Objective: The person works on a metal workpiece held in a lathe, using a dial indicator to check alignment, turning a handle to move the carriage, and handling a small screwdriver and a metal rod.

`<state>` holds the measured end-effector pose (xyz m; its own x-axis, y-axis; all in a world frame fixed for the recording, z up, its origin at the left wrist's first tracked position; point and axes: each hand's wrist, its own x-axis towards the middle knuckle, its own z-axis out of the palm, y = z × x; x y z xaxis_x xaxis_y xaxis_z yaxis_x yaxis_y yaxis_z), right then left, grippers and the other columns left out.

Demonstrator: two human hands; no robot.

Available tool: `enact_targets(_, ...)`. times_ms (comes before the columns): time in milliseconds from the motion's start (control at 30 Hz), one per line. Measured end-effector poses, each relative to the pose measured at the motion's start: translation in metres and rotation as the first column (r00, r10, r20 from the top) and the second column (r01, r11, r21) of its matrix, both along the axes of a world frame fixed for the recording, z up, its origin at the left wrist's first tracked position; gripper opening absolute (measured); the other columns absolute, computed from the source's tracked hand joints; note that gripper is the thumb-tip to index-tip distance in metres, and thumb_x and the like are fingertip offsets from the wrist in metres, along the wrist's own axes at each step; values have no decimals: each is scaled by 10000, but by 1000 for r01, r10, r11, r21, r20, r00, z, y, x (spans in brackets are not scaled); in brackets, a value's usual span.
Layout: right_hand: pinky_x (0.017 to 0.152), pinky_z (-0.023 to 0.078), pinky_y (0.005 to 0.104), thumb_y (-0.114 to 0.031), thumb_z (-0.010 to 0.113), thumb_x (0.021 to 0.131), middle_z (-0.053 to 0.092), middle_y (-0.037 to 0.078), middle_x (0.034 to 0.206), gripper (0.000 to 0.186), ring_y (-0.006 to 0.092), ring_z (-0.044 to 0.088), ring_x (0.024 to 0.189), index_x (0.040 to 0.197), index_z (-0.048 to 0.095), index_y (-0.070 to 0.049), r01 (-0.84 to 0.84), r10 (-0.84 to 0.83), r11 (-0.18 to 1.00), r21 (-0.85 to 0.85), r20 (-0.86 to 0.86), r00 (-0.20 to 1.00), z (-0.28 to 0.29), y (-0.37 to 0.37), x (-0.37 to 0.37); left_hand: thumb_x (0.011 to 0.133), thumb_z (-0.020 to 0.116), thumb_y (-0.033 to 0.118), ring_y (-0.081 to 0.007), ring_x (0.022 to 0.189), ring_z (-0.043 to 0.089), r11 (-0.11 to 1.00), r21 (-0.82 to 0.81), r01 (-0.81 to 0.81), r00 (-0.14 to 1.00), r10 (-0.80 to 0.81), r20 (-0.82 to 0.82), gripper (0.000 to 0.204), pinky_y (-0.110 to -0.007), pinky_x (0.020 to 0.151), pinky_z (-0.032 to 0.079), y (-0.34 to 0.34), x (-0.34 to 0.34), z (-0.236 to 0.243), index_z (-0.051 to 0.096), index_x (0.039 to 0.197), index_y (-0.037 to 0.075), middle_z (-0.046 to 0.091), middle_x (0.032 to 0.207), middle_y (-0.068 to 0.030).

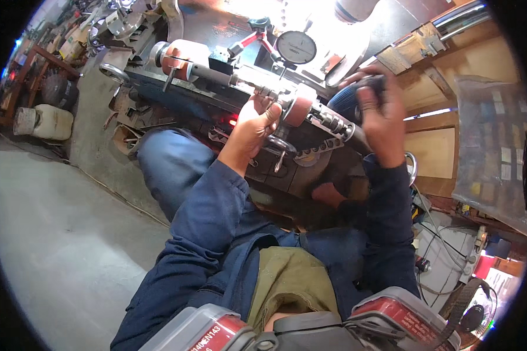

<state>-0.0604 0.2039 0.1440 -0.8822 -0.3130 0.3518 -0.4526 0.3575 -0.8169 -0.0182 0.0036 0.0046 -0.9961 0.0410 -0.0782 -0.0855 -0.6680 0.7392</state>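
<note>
Lying across the bench in front of me is a metal shaft (216,76), which runs through two reddish-brown round-edged supports (185,58). My left hand (253,130) is closed, its thumb and fingers pinching the shaft just left of the right support (299,105). A round dial gauge (296,47) stands above the shaft on a jointed red and black arm (256,42). To the right of the shaft's end, my right hand (385,117) is closed around a dark blunt object (371,89); motion blur hides its exact kind. A blue ribbed round thing (344,100) sits beside that hand.
Handwheels (114,72) stick out from the bench front. Loose metal parts and tools (140,126) lie below it. A whitish jug (54,121) stands on the floor at left. At right are wooden panels (430,146) and a clear plastic sheet (492,152). Cables run at lower right.
</note>
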Motion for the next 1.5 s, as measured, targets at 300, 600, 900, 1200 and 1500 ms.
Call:
enact_targets(300, 807, 527, 395, -126, 487, 983, 617, 152, 1031, 242, 296, 648, 935, 1200, 484, -17, 204, -178, 852, -482, 101, 979, 35, 32, 44, 867, 711, 363, -57, 662, 481, 998, 39, 45, 999, -44, -27, 475, -182, 541, 378, -6, -2, -9, 542, 1148, 19, 568, 825, 15)
enact_targets(600, 803, 509, 368, -135, 550, 903, 599, 117, 1027, 292, 222, 617, 866, 1157, 580, 6, 567, -596, 786, 247, 60, 801, -2, 218, 78, 872, 729, 338, -69, 672, 512, 924, -313, -219, 966, 251, 66, 413, -244, 558, 413, 6, 7, 16, 595, 1057, -6, 626, 876, -24)
enact_targets(900, 918, 459, 344, -373, 569, 964, 663, 170, 1140, 449, 235, 596, 1067, 1224, 622, -11, 608, -663, 709, 359, 43, 748, -74, 263, 88, 935, 561, 510, -14, 395, 333, 973, -212, -95, 965, 142, 220, 581, -180, 375, 239, -23, 26, 45, 595, 1045, -60, 664, 1047, -263)
enact_targets(1200, 738, 484, 311, -227, 596, 943, 672, 29, 931, 278, 136, 598, 837, 1045, 670, 22, 290, -425, 875, 389, 328, 844, -113, 290, 87, 960, 555, 328, -32, 410, 363, 950, -47, -310, 881, 306, 362, 317, -197, 361, 254, -19, 15, 22, 535, 1091, 40, 609, 821, -75)
enact_targets(1500, 549, 435, 233, -165, 626, 924, 646, 34, 789, 274, 91, 574, 653, 1083, 656, 57, 498, -546, 835, 233, 460, 700, -44, 271, 107, 965, 565, 179, -9, 475, 362, 771, -242, -589, 786, 616, 51, 115, -184, 419, 277, 8, 18, 5, 555, 963, 65, 553, 711, 9)
